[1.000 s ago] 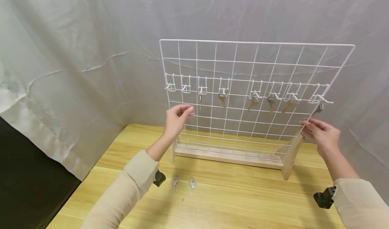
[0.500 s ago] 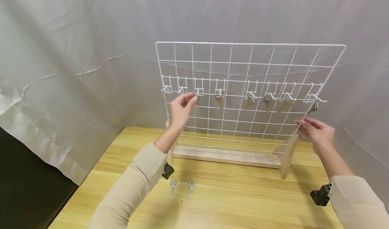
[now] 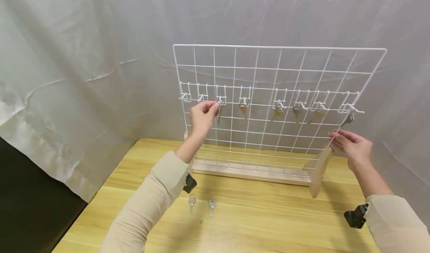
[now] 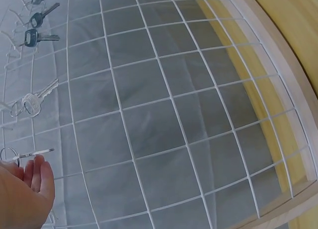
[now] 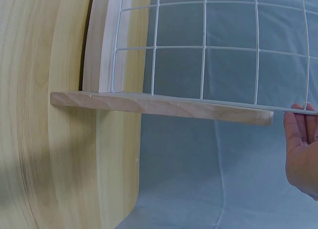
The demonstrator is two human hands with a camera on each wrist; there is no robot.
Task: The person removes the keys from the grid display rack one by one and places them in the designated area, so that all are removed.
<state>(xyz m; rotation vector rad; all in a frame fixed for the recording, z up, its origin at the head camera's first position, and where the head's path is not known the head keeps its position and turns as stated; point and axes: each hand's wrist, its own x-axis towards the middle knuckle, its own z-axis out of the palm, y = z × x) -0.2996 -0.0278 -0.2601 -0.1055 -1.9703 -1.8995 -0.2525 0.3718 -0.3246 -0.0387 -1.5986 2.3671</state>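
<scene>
Left grip (image 3: 202, 118) rose, hanging key (image 4: 39, 152) at fingertips.

There is one wire rack (image 3: 280, 47) with eight hooks (image 3: 352, 108) and six hanging keys (image 3: 243, 112), one at the left grip (image 3: 202, 119) and five from there toward the right grip (image 3: 357, 148), plus two loose keys (image 3: 192, 200) on one surface (image 3: 262, 215) below the left grip, and two grips in all.

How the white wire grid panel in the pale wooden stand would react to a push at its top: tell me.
The white wire grid panel would probably stay fairly stiff, being a framed lattice. It might tip, standing tall over the low pale wooden stand. The hanging metal keys would likely swing, since they dangle from white wire hooks.
</scene>
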